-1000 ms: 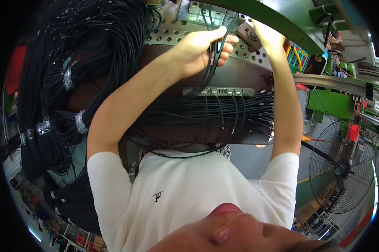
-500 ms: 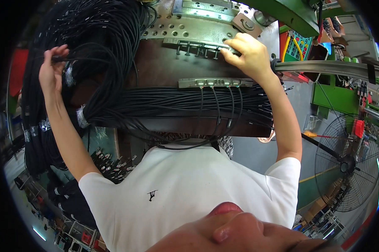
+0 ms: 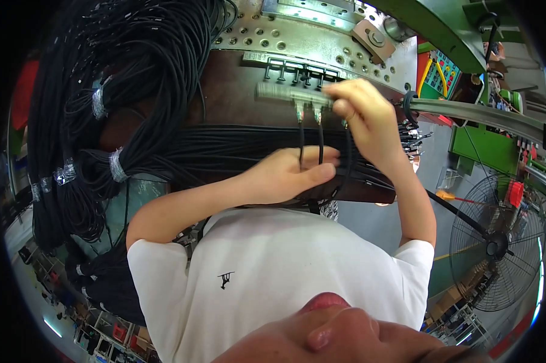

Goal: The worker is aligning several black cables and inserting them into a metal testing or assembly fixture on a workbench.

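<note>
My right hand (image 3: 369, 118) pinches the right end of a slotted metal bar (image 3: 279, 92), which is blurred by motion. Cable plugs (image 3: 317, 114) sit in this bar, and their black cables (image 3: 321, 138) hang toward me. Beside those cables is my left hand (image 3: 285, 175), its thumb and fingers apart; cables pass between them, with no firm grip visible. Just beyond the held bar lies a second metal bar (image 3: 256, 57) with several black plugs (image 3: 295, 75) along its near side.
Bundled black cables (image 3: 182, 151) lie across the brown work surface (image 3: 224, 85). Tied cable coils (image 3: 158, 48) are heaped at the left. A perforated metal plate (image 3: 255, 36) stands at the back, a green machine frame (image 3: 430, 24) at upper right, and a fan (image 3: 496, 245) at right.
My left hand has come from the cable heap at far left to the hanging cables. My right hand has moved from the far bar to the near one, which has shifted away from me.
</note>
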A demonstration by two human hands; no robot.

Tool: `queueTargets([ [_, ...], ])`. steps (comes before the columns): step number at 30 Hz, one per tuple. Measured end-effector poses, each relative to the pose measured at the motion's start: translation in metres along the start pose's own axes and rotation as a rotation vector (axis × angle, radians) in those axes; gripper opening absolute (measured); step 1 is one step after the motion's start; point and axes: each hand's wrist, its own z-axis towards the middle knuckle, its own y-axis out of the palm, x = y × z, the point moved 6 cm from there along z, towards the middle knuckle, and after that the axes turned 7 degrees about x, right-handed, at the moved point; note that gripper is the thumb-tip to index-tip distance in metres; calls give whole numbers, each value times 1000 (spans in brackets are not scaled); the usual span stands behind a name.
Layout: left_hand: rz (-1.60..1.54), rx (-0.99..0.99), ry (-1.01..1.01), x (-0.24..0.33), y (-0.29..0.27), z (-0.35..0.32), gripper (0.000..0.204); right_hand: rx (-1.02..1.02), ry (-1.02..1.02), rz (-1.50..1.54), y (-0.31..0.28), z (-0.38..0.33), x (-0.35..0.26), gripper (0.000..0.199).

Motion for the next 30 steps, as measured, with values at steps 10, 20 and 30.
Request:
queueTargets([
  [10,-880,73,-234,55,-129,176,25,-15,-77,-538,11,130,115,20],
  [20,1506,652,518,115,-158,130,30,241,-399,-829,1,98,94,31],
  [30,1202,339,525,92,-161,165,30,132,-178,-851,2,100,104,18],
])
